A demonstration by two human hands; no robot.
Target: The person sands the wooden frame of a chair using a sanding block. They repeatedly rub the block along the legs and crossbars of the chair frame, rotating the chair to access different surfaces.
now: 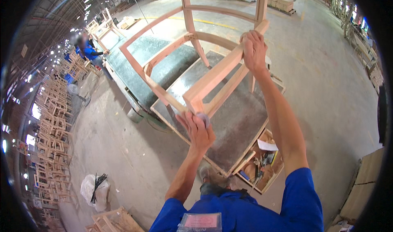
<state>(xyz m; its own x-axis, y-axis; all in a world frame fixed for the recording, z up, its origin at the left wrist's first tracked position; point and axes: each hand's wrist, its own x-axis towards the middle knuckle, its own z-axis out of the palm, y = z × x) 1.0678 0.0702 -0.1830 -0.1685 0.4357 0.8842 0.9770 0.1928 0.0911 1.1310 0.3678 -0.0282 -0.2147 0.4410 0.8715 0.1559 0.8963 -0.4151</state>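
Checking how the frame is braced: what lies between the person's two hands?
In the head view, one bare wooden rail of the chair frame runs from the left hand up to the right hand; nothing else lies between.

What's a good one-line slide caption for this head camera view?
Right hand steadies a bare wooden chair frame over a workbench while the left hand presses a small pad against its corner.

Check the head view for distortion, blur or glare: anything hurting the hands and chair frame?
Head view: fisheye bends the floor and stacked frames toward a black rim; bright window glare at left; left hand slightly soft, right hand and wooden chair frame sharp, evenly lit.
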